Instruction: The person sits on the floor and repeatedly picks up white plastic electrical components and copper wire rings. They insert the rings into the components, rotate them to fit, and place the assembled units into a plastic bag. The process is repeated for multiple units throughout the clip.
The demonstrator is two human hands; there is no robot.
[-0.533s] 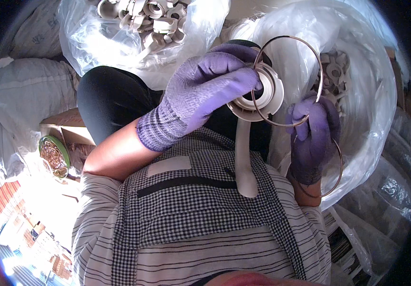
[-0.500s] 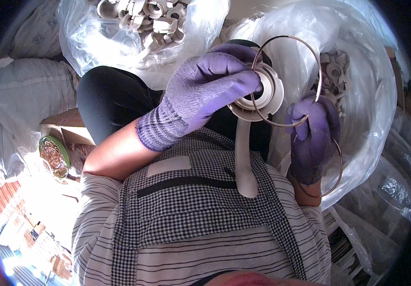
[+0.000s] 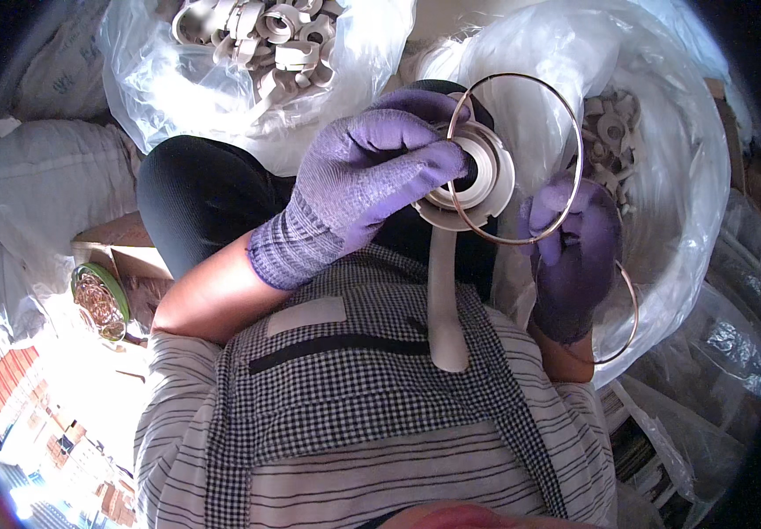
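My left hand (image 3: 380, 167), in a purple knit glove, is closed on a round beige plastic part (image 3: 497, 189) with a stepped collar and a dark middle. A long beige handle (image 3: 447, 300) hangs down from this part over my apron. A thin metal ring (image 3: 581, 145) crosses in front of the part, its left side by my left fingertips. At its lower right, the curled fingers of my gloved right hand (image 3: 574, 238) meet the rim; the exact grip is partly hidden. A second thin ring (image 3: 634, 304) hangs around my right wrist.
A clear plastic bag (image 3: 160, 97) with several beige plastic parts (image 3: 297, 55) lies ahead to the left. Another large clear bag (image 3: 680, 229) with similar parts (image 3: 614, 132) is at right. A green-rimmed round container (image 3: 120, 295) of thin rings stands beside a cardboard box (image 3: 120, 231) at left.
The ring and the beige part have shifted slightly left and down with my left hand. My right hand has turned a little, and the ring sits lower across its fingers.
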